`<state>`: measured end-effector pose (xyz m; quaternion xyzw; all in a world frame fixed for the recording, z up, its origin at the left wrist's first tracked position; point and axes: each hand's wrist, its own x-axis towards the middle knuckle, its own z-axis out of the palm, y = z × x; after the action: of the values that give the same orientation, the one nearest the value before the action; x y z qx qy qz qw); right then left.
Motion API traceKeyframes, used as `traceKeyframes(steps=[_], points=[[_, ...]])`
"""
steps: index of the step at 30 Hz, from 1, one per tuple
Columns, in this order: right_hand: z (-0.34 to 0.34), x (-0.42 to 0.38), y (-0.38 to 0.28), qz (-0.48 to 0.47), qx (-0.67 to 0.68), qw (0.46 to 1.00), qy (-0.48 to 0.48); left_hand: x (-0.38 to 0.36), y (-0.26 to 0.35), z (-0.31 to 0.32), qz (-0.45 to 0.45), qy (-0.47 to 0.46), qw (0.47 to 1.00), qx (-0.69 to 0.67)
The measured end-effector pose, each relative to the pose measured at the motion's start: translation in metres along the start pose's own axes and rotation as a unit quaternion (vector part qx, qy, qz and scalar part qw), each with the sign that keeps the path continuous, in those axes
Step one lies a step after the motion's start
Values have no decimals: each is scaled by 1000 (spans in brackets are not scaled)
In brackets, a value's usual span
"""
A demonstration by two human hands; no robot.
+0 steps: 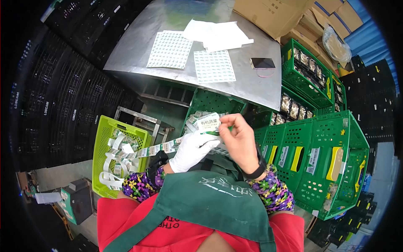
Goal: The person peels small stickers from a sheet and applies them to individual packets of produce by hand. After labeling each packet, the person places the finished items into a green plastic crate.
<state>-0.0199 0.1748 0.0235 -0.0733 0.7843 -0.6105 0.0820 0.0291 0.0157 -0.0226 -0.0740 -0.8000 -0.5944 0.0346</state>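
Note:
My left hand (192, 150), in a white glove, is closed round a white printed label (208, 123) with green and dark lettering. The bare fingers of my right hand (239, 138) pinch the label's right edge. A long strip of labels (156, 150) trails from beneath my left hand into the lime-green basket (99, 145), where more of the strip lies in loose coils. Just beyond my hands, a green crate (218, 101) contains several small clear packets, partly hidden by the label.
On the metal table (138, 46) lie two sticker sheets (170, 49), white paper (218, 35) and a phone (262, 63). Green crates (310, 155) stand at the right, some with packed goods. Black crates (54, 101) are stacked at the left; a cardboard box (273, 14) sits at the back.

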Motion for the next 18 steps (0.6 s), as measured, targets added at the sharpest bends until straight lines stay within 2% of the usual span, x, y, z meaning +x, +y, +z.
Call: traceKeyframes(steps=[3,6,7,8,10,11,12,14,15,16,18], points=[[-2,0,0,-97,-204,974,-19,0,1,0,-9,2,1000,-3],[-8,1,-3,-110,-265,958,15,1,0,-2,18,12,999,29],[-13,4,-1,-70,-232,970,0,3,1,-5,37,14,999,23],[-17,6,1,-70,-232,970,0,5,3,-7,55,16,998,18],[-22,10,5,77,-50,995,-48,8,9,-11,37,4,999,12],[-21,11,5,21,-71,997,-10,9,11,-12,27,1,1000,-6],[-21,12,6,20,-71,997,-10,10,13,-13,17,-2,1000,-24],[-22,14,6,-5,-103,994,-38,10,14,-12,11,-3,1000,-27],[-21,13,6,-58,-122,990,-49,10,15,-11,5,-4,1000,-31],[-20,12,3,-58,-122,990,-49,11,15,-12,5,-5,1000,-31],[-19,9,-5,-198,-235,952,-13,11,12,-14,-35,-24,998,55]])
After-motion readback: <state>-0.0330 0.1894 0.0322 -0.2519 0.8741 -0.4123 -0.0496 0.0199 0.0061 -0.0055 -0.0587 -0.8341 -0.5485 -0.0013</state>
